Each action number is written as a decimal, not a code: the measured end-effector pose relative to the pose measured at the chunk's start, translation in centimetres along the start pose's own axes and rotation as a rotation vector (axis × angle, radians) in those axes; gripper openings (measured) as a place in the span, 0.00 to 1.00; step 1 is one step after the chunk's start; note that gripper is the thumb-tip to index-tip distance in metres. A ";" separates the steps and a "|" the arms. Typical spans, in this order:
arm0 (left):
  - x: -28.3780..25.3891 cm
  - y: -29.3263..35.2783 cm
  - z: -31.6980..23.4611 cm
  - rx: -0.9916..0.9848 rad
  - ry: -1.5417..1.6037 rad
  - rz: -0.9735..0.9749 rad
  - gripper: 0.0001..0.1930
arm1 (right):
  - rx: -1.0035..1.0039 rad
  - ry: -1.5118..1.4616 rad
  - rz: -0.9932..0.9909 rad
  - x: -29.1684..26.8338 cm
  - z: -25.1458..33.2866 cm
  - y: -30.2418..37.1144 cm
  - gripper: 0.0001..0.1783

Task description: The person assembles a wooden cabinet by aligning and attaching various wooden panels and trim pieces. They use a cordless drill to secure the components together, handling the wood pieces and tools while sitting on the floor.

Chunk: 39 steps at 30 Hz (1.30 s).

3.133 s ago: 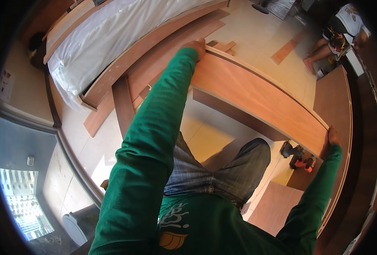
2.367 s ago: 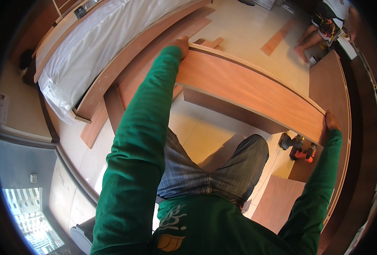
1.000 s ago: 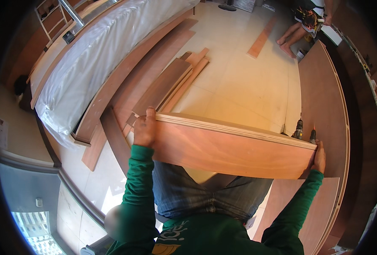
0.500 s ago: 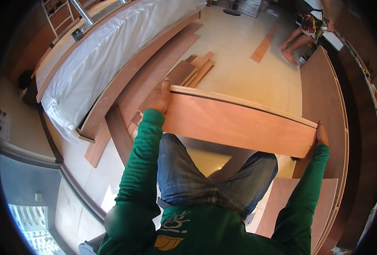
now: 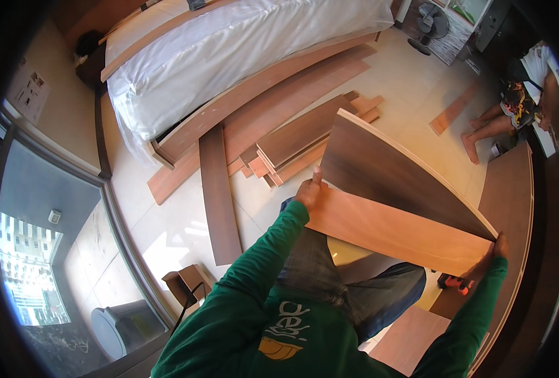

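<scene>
A long wooden piece spans between my hands above my knees. Its near side is a light reddish-brown board [image 5: 399, 230]; a dark brown board [image 5: 386, 167] with a pale edge rises at an angle on its far side. Whether the two are joined cannot be made out. My left hand [image 5: 311, 190] is closed on the left end, thumb up at the corner. Gripping the right end is my right hand [image 5: 500, 246], its fingers partly hidden. Below that end, next to my right forearm, lies a red and black power tool [image 5: 459, 283].
Stacked boards [image 5: 298, 142] lie ahead, with a dark plank [image 5: 217, 195] to their left. Behind them stands a plastic-wrapped bed [image 5: 229, 69]. A large panel [image 5: 506, 189] runs along the right. Another person [image 5: 522, 101] sits at the far right. A fan [image 5: 432, 22] stands behind.
My view has swung left. The wooden piece has turned and tilted, so the dark board's face now shows beyond the light one. Both hands keep hold of its ends.
</scene>
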<state>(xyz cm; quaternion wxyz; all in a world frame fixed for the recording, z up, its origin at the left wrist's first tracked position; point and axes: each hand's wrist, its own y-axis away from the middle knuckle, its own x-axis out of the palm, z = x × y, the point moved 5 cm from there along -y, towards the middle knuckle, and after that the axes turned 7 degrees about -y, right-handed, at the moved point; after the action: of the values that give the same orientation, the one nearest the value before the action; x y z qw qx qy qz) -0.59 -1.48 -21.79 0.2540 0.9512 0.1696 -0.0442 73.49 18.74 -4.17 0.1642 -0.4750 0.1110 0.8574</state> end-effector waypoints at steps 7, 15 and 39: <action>1.9 -2.6 -0.4 -0.092 -0.175 0.293 0.40 | -0.005 -0.152 -0.133 -2.4 -1.8 1.2 0.38; -9.8 -12.3 -6.5 0.175 -1.197 -0.354 0.70 | 0.099 -0.349 -0.090 -1.8 -1.3 5.2 0.33; -16.7 -21.1 -6.8 0.178 -1.115 -0.326 0.67 | 0.307 -0.439 -0.194 -3.5 -3.5 7.7 0.42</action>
<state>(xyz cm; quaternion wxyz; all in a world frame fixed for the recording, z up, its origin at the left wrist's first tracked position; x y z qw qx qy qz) -23.55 14.06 -22.88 0.2138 0.7637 0.1503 -0.5903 74.97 9.77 -2.72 0.3354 -0.2561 0.1553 0.8932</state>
